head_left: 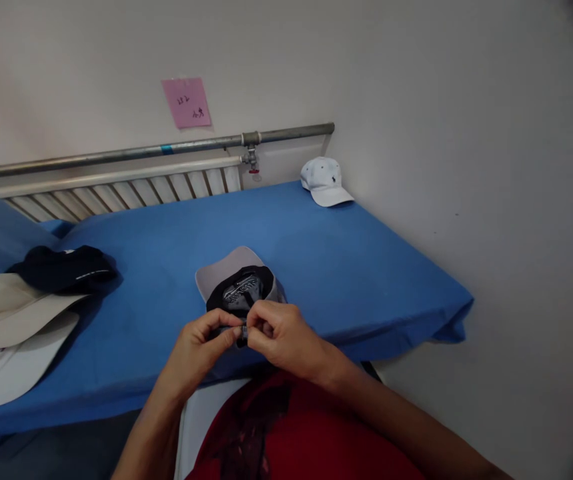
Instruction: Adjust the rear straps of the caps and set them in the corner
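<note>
A grey cap [239, 277] with a black inside lies upside down on the blue table cover [346, 267], its brim pointing away from me. Both hands meet at the cap's near edge. My left hand [201, 350] pinches the back strap with thumb and forefinger. My right hand [281, 337] is closed on the same strap, right against the left, at a small dark buckle [243, 333]. The strap itself is mostly hidden by my fingers.
A white cap [325, 180] sits at the far right corner by the wall. A dark cap [66, 267] and pale cream caps [6, 327] lie at the left. A radiator [116, 190] and metal pipe [166, 148] run along the back wall, with a pink note [186, 101] above.
</note>
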The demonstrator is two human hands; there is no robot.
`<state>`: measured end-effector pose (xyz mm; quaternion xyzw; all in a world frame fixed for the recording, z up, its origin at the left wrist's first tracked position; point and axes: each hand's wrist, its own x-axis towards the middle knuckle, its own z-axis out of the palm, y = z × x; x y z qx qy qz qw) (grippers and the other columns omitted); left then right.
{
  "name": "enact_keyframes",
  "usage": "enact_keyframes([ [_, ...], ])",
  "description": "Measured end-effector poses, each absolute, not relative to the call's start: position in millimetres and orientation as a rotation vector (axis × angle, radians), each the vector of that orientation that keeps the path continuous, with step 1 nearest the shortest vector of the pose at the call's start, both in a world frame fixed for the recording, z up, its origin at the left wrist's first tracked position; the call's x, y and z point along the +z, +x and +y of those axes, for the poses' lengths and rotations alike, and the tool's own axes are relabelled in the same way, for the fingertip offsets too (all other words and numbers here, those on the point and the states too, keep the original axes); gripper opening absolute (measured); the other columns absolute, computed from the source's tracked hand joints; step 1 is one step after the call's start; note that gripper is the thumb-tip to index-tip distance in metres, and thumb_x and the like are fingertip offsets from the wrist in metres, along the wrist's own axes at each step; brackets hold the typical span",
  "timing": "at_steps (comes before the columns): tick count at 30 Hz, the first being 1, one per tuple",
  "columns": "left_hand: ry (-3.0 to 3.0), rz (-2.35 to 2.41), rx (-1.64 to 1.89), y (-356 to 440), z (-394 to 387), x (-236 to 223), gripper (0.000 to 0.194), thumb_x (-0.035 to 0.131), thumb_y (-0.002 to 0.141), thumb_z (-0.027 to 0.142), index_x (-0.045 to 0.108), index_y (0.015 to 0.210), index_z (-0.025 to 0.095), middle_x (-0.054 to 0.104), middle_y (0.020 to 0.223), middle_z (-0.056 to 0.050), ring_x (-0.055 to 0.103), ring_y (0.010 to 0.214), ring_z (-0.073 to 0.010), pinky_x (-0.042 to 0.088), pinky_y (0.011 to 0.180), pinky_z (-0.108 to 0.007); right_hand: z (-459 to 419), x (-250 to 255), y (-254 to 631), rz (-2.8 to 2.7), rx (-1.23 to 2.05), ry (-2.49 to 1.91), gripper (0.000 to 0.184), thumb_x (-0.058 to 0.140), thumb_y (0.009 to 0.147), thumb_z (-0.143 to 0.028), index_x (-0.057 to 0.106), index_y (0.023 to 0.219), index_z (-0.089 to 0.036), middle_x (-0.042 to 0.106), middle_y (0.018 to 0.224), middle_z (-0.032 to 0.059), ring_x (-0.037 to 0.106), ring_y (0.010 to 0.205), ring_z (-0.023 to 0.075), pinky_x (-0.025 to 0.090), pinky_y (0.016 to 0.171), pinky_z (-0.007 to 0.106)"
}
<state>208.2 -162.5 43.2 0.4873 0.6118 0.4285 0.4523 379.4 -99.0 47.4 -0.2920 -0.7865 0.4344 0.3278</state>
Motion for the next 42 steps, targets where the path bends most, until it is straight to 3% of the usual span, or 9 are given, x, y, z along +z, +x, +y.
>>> enact_keyframes([
  [17, 1.183, 1.496, 0.994, 211, -164, 47, 0.018, 0.067, 0.073, 0.031, 0.068, 0.085, 0.018, 0.064, 0.074, 0.0, 0.054, 0.069, -0.0128, 0.042, 0.066, -0.026, -96, 46, 380, -2.038, 1.396, -0.854, 0.007, 0.058, 0.07, -0.012, 0.057, 0.066, -0.018, 0.048, 0.055, -0.0063, 0.042, 0.05, 0.0065, 0.031, 0.045, 0.018],
  [24, 1.2, 1.502, 0.978, 212, -163, 45, 0.016, 0.067, 0.071, 0.03, 0.068, 0.08, 0.018, 0.063, 0.07, 0.001, 0.051, 0.064, -0.0114, 0.039, 0.062, -0.025, -95, 45, 380, -2.197, 1.26, -0.729, 0.01, 0.057, 0.073, -0.008, 0.06, 0.069, -0.017, 0.053, 0.062, -0.0047, 0.046, 0.055, 0.0065, 0.034, 0.051, 0.019],
  [30, 1.107, 1.494, 1.059, 210, -161, 43, 0.014, 0.069, 0.071, 0.03, 0.068, 0.077, 0.017, 0.066, 0.071, 0.001, 0.055, 0.065, -0.0108, 0.042, 0.063, -0.023, -95, 41, 383, -2.195, 1.155, -0.631, 0.005, 0.059, 0.082, -0.016, 0.063, 0.085, -0.017, 0.057, 0.078, -0.0016, 0.051, 0.064, 0.0078, 0.041, 0.06, 0.02],
  [34, 1.046, 1.502, 1.123, 210, -161, 45, 0.014, 0.071, 0.068, 0.028, 0.067, 0.074, 0.017, 0.066, 0.069, 0.002, 0.055, 0.064, -0.0097, 0.042, 0.062, -0.021, -96, 41, 385, -2.255, 1.057, -0.546, 0.029, 0.064, 0.076, -0.012, 0.061, 0.104, -0.019, 0.058, 0.093, 0.0015, 0.055, 0.077, 0.0109, 0.045, 0.069, 0.023],
  [42, 0.979, 1.48, 1.159, 216, -159, 46, 0.02, 0.073, 0.065, 0.025, 0.06, 0.08, 0.018, 0.066, 0.071, 0.003, 0.058, 0.065, -0.011, 0.045, 0.063, -0.023, -97, 37, 381, -2.25, 1.005, -0.566, 0.025, 0.06, 0.075, -0.011, 0.063, 0.099, -0.017, 0.06, 0.087, 0.0016, 0.055, 0.074, 0.0118, 0.044, 0.068, 0.025],
])
